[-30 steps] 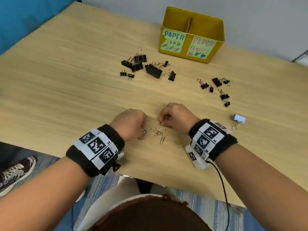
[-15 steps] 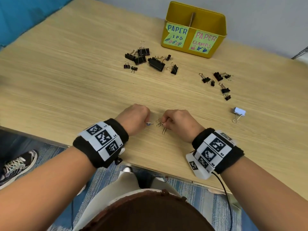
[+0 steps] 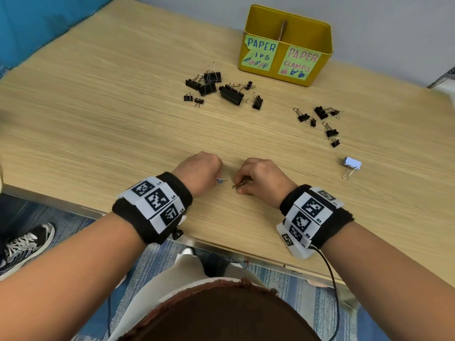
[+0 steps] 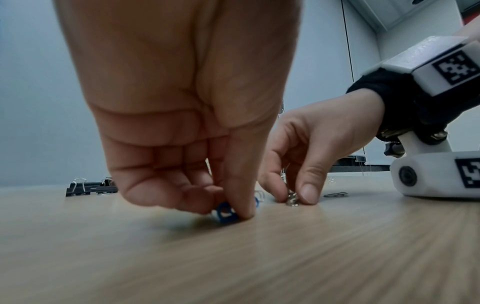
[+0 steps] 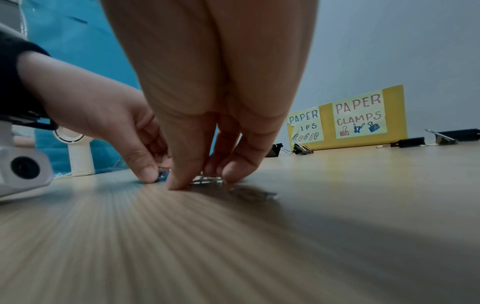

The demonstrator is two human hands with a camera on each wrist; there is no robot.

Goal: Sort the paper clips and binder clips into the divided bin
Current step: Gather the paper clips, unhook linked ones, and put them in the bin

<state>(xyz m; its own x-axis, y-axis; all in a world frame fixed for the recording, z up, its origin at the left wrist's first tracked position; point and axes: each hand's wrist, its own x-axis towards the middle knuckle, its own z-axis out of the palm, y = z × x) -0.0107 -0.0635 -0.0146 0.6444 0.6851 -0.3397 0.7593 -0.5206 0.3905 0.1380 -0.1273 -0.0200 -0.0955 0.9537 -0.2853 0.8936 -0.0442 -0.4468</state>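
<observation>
Wood-grain desk (image 3: pixel 123 134) carries everything. Left hand (image 3: pixel 199 172) pinches a blue clip (image 4: pixel 225 211); right hand (image 3: pixel 262 177) pinches a bunch of silver clips (image 3: pixel 238 185), both low against the desk. Flat wire could slip and scatter on lifting, well short of the bin (image 3: pixel 317 38).

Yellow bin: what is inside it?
The head view shows only a brown divider standing inside the yellow bin, splitting it in two. Its front wall hides both compartment floors, so any clips inside cannot be seen.
</observation>
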